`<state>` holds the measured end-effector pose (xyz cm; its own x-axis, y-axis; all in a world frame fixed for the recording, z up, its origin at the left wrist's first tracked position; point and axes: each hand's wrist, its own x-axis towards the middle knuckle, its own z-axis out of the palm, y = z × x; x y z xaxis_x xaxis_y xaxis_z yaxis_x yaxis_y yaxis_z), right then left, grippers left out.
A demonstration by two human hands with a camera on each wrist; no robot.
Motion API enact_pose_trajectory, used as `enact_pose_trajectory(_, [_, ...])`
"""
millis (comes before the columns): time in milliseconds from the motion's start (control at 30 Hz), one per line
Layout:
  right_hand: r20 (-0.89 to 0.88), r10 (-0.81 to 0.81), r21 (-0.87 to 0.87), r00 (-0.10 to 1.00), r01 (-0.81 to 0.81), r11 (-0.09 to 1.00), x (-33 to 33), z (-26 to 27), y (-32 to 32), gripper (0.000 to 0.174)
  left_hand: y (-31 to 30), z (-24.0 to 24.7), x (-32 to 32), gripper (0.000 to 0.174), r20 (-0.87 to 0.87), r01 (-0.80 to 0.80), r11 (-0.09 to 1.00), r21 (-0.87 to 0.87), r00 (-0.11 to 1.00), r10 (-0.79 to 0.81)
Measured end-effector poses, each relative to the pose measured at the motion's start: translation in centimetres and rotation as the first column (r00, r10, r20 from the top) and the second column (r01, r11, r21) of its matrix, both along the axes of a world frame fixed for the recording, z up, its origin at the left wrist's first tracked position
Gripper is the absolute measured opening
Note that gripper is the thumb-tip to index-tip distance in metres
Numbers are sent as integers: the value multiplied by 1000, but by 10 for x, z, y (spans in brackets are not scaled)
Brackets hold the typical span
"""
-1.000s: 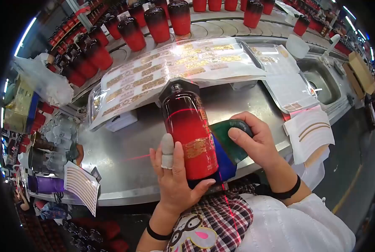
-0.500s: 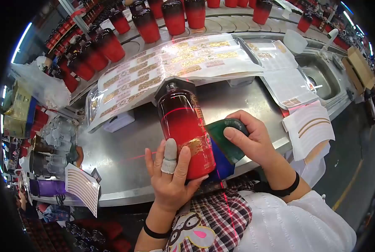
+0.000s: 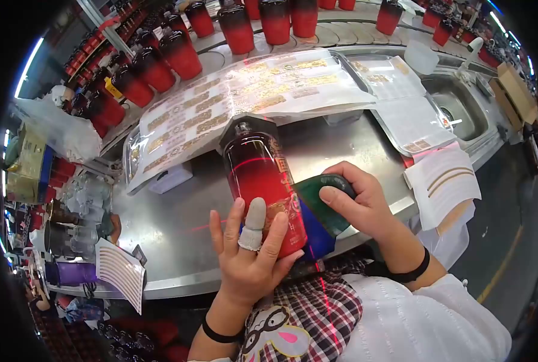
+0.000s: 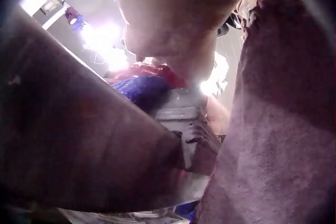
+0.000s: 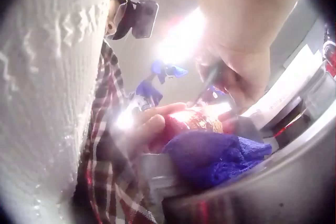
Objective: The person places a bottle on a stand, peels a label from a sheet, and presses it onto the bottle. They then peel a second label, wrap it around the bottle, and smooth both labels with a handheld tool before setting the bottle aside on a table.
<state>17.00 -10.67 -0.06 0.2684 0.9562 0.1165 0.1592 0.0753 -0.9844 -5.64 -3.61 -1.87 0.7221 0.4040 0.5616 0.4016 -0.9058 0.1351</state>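
Note:
A red bottle with a dark top and gold print [image 3: 258, 181] lies tilted on a blue cloth [image 3: 318, 232], its neck in a dark holder. The left hand [image 3: 248, 259] rests against the bottle's lower left side, fingers spread and straight, a grey cover on one finger. Between thumb and fingers, the right hand [image 3: 365, 202] pinches a dark green flat scraper [image 3: 323, 202], whose edge meets the bottle's right side. The right wrist view shows the blue cloth [image 5: 210, 155] under the bottle.
Behind the bottle lies a tray with printed gold decal sheets [image 3: 221, 108]. More red bottles [image 3: 236, 30] stand on a curved conveyor at the back. A sink [image 3: 462, 111] and a striped sheet [image 3: 443, 184] are at right; another striped sheet [image 3: 121, 271] is at left.
The bottle has turned slightly, its gold print shifting, and appears a little further left. The left hand's fingers have spread and lifted. Bottles on the conveyor have moved right.

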Motion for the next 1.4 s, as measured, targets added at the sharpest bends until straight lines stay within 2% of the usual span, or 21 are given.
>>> enact_pose_trajectory(100, [-13, 8, 17, 1000, -8, 1000, 0, -2, 0, 22, 0, 0, 0, 58, 11, -1, 1000, -16, 1000, 1])
enact_pose_trajectory(300, [0, -20, 18, 1000, 20, 1000, -1, -4, 1, 21, -3, 9, 6, 56, -95, -13, 998, 57, 995, 18])
enact_pose_trajectory(400, [137, -84, 93, 987, 72, 993, -2, -3, -1, 20, 1, 3, 1, 57, -45, 8, 999, 51, 999, -5])
enact_pose_trajectory(433, [233, -95, 156, 968, 60, 986, -1, -4, -1, 21, 2, 1, 0, 58, -33, 13, 999, 51, 999, -11])
enact_pose_trajectory(500, [417, -131, 273, 899, 14, 962, 1, -7, -1, 24, 2, -3, -1, 61, -7, 21, 998, 52, 1000, -21])
enact_pose_trajectory(600, [557, -200, 461, 806, -99, 882, -5, -12, 2, 33, 3, -11, -1, 64, 91, -10, 1000, 12, 996, 9])
enact_pose_trajectory(733, [591, 20, 455, 806, -354, 818, -8, -17, -7, 41, 6, -16, -4, 77, 123, -44, 996, -80, 991, 53])
enact_pose_trajectory(833, [501, -74, 479, 862, -205, 853, -4, -15, -6, 41, 5, -19, -4, 84, 121, -47, 993, -113, 991, 60])
enact_pose_trajectory(867, [526, -163, 502, 835, -150, 852, -4, -17, -3, 38, 6, -21, -3, 86, 140, -33, 993, -117, 989, 49])
enact_pose_trajectory(1000, [487, 156, 425, 860, -389, 817, -3, -10, -3, 36, 6, -32, -5, 97, 212, 6, 974, -225, 976, 43])
enact_pose_trajectory(1100, [541, -72, 426, 838, -199, 883, -3, -10, -5, 39, -1, -43, -11, 96, 248, 25, 861, -508, 962, 118])
enact_pose_trajectory(1200, [530, 89, 409, 843, -346, 845, -1, -5, -6, 40, 4, -31, -12, 95, 281, 132, 862, -490, 960, 13])
enact_pose_trajectory(1233, [526, 142, 403, 839, -392, 827, -1, -3, -6, 40, 6, -28, -9, 94, 409, 245, 795, -555, 912, 4])
enact_pose_trajectory(1267, [518, 120, 415, 847, -372, 830, -2, -1, -7, 37, 8, -26, -5, 93, 530, 364, 717, -595, 848, 9])
enact_pose_trajectory(1300, [522, 33, 421, 852, -291, 859, -3, -2, -6, 36, 9, -24, 0, 91, 639, 481, 629, -610, 768, 32])
enact_pose_trajectory(1367, [529, -139, 435, 837, -126, 892, -6, -3, -5, 35, 8, -12, 9, 88, 626, 456, 529, -715, 755, 195])
enact_pose_trajectory(1400, [514, -153, 451, 844, -113, 886, -6, -5, -1, 34, 8, -8, 13, 87, 609, 447, 473, -759, 745, 273])
